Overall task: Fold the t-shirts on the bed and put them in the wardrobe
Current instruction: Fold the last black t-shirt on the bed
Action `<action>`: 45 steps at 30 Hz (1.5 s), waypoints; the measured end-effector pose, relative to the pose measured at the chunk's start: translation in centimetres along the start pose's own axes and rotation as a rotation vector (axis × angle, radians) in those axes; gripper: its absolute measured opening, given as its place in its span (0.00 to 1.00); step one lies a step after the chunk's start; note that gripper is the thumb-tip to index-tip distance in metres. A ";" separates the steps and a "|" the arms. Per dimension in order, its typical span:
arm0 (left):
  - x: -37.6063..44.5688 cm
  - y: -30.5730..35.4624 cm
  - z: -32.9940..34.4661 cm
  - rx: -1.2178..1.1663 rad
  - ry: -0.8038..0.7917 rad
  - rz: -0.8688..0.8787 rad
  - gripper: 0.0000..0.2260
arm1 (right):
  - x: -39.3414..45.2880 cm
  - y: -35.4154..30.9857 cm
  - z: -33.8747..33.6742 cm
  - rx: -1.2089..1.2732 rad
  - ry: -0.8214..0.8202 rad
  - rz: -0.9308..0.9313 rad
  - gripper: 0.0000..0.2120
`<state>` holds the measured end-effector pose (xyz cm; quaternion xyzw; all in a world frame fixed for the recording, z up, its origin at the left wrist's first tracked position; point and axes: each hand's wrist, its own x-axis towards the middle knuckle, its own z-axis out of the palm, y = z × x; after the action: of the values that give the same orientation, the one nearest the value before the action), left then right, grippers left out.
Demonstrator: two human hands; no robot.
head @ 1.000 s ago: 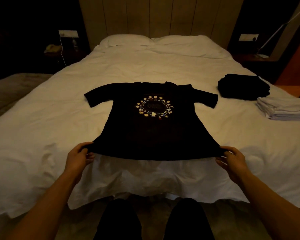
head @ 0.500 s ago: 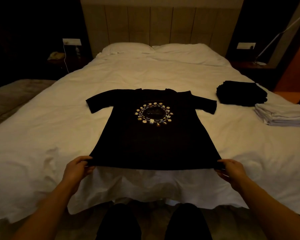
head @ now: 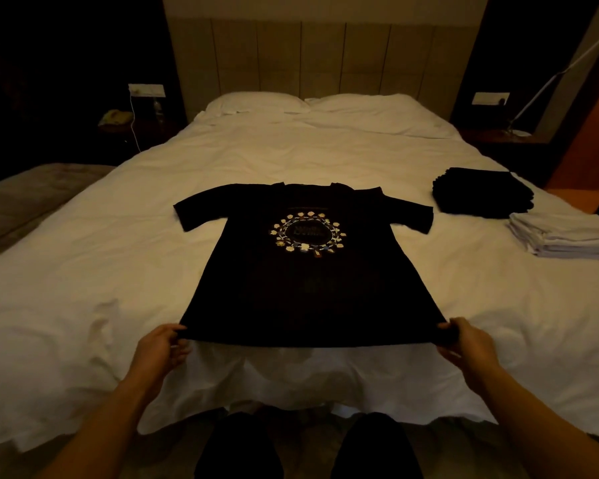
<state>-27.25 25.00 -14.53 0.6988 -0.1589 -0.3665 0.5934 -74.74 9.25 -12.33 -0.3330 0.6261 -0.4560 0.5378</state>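
Note:
A black t-shirt (head: 305, 288) with a round printed emblem lies spread face up on the white bed (head: 83, 271), collar away from me and sleeves out to both sides. My left hand (head: 159, 347) pinches the hem's left corner. My right hand (head: 467, 344) pinches the hem's right corner. The hem is stretched straight between them near the foot of the bed. At the right side of the bed sit a stack of folded black shirts (head: 481, 191) and a stack of folded white shirts (head: 564, 236).
Two white pillows (head: 256, 103) lie against the padded headboard. Dark nightstands flank the bed; the left one holds a phone (head: 113, 117) and a white cable. A lamp arm (head: 547, 81) leans at the right. My dark-trousered legs (head: 305, 447) stand at the bed's foot.
The shirt's hem has been drawn a little nearer the foot of the bed and both hands sit lower in view. The grips on the two corners are unchanged.

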 end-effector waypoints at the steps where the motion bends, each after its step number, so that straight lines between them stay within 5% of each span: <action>1: 0.0 -0.5 -0.2 0.005 -0.016 -0.029 0.10 | 0.2 0.7 -0.4 -0.036 -0.039 0.013 0.07; 10: 0.9 0.1 -0.7 0.186 -0.025 -0.095 0.07 | 1.5 1.0 -0.3 -0.343 -0.126 -0.022 0.07; 14: 1.3 0.3 -0.1 0.563 0.005 0.048 0.09 | 2.7 0.8 0.5 -0.881 -0.094 -0.195 0.08; 19: 1.3 2.5 2.7 0.681 -0.001 0.162 0.10 | 3.7 -1.1 3.5 -1.216 -0.080 -0.352 0.09; 28: 4.2 7.5 6.6 0.600 -0.030 0.239 0.10 | 2.5 -6.2 14.2 -1.201 -0.185 -0.520 0.08; 35: 15.5 11.2 7.9 0.525 -0.001 0.235 0.09 | 7.3 -7.1 30.8 -1.169 -0.254 -0.632 0.09; 40: 23.1 12.9 7.6 0.435 0.130 0.132 0.06 | 8.1 -8.2 41.8 -0.916 -0.574 -0.553 0.09; 45: 30.4 15.7 5.2 0.398 0.173 -0.036 0.12 | 8.5 -8.1 52.8 -0.771 -0.626 -0.261 0.11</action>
<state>-6.81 -2.51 -9.68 0.8337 -0.1642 -0.2772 0.4484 -25.47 -12.68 -8.24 -0.7031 0.5109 -0.1338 0.4762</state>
